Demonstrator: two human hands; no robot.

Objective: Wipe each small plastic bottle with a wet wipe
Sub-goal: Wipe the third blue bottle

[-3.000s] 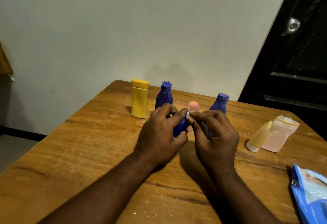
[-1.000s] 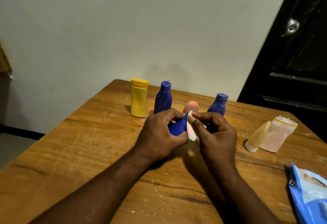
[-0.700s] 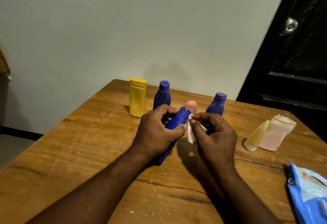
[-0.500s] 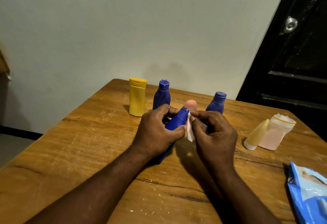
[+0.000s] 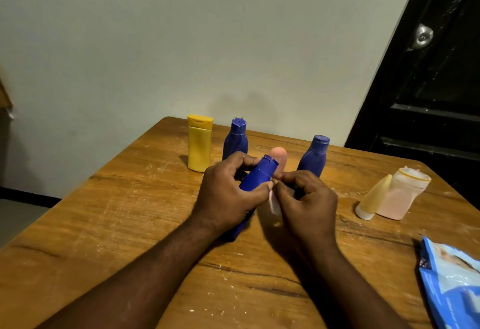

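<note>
My left hand grips a blue plastic bottle, tilted with its cap pointing up and away. My right hand pinches a small white wet wipe against the bottle's side just below the neck. Behind my hands stand a yellow bottle, a blue bottle, a second blue bottle and a pink bottle, which is mostly hidden. To the right, a cream bottle and a pale pink bottle lie tilted on their sides, touching each other.
A blue wet-wipe packet lies at the table's right front edge. The wooden table stands against a pale wall. A dark door with a metal knob is at the back right.
My left hand turned the blue bottle from lying sideways to cap-up and tilted. The wipe in my right hand slid from the cap down to the bottle's side.
</note>
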